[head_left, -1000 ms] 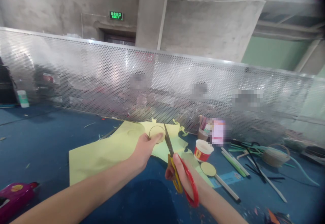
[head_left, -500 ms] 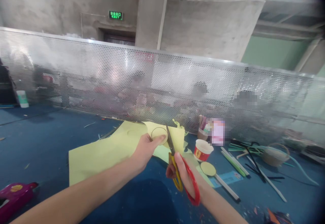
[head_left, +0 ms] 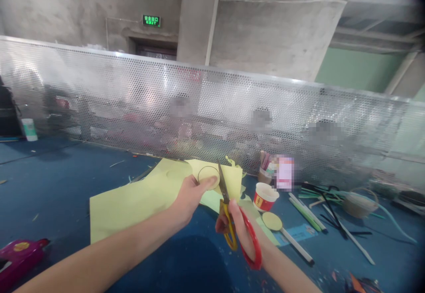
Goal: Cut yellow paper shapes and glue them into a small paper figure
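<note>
Pinching the yellow paper point(head_left: 232, 180) over its drawn circle point(head_left: 208, 175), the left hand point(head_left: 191, 193) is beside the red-and-yellow scissors point(head_left: 223, 184) gripped by the right hand point(head_left: 241, 226). The paper cup point(head_left: 264, 198), yellow disc point(head_left: 272, 221) and capped marker point(head_left: 297, 245) crowd the right; a purple tool point(head_left: 21, 257) lies at the tabletop's point(head_left: 179, 262) near left corner. The circle has shifted slightly right since a second ago. A perforated panel point(head_left: 133, 111) bounds the far edge; bare blue surface stretches left of the larger sheet point(head_left: 133, 209).

My scissors point(head_left: 223, 187), with one red and one yellow handle, point away from me across the pale-yellow sheet point(head_left: 234, 179). That sheet bears a thin, dark circle.
</note>
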The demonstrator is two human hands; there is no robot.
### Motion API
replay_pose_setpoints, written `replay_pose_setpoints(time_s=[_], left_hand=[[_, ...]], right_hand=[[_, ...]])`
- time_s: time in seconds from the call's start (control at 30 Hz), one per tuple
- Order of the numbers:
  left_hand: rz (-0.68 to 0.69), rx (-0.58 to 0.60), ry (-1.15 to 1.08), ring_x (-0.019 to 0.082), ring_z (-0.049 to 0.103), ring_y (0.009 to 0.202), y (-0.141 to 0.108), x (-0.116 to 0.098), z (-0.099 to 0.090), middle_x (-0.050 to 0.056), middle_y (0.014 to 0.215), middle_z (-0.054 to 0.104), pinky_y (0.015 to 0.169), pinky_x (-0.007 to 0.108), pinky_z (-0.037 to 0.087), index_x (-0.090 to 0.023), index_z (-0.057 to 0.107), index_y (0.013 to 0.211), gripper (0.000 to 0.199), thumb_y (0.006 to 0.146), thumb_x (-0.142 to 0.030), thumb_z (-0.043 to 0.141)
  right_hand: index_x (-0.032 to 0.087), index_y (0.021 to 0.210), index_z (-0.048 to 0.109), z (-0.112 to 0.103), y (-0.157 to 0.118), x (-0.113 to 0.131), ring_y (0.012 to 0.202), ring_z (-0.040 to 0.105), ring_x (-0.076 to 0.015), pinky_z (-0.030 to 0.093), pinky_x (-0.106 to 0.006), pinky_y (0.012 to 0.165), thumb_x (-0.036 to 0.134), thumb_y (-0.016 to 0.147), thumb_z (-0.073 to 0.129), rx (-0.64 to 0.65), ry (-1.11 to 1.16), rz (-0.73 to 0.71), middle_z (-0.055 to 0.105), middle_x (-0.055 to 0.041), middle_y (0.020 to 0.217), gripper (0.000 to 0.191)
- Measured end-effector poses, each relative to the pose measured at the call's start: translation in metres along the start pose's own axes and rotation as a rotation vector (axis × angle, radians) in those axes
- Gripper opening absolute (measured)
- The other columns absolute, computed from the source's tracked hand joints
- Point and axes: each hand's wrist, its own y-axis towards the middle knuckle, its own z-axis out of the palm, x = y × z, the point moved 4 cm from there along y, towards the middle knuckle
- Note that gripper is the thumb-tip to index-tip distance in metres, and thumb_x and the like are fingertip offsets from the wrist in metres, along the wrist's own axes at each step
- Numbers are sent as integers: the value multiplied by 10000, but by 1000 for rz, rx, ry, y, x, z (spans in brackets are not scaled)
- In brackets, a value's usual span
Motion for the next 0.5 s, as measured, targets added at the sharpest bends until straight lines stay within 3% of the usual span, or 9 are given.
replay_pose_setpoints(time_s=[0.13, 0.27, 0.5], left_hand=[[-20, 19, -2, 227, 646, 770, 0, 1, 0, 91, 838, 715, 694, 295, 477, -127, 693, 872, 303, 725, -389, 652], [-21, 15, 9, 227, 646, 768, 0, 3, 0, 94, 861, 714, 703, 303, 480, -128, 692, 892, 319, 729, -400, 650], [-20, 2, 13, 229, 643, 792, 3, 4, -3, 97, 873, 709, 721, 306, 480, -123, 680, 905, 309, 728, -376, 654]], right_hand=[[224, 561, 395, 0, 0, -2, 561, 542, -166, 503, -306, 652, 667, 835, 248, -22, 12, 26, 519, -31, 558, 540], [220, 562, 377, 2, 1, -9, 446, 415, -117, 492, -284, 519, 681, 819, 278, -40, 44, 69, 376, 29, 501, 537], [227, 519, 346, -1, 2, -6, 431, 435, -128, 502, -298, 474, 684, 811, 297, -54, -31, 77, 363, 26, 444, 544]])
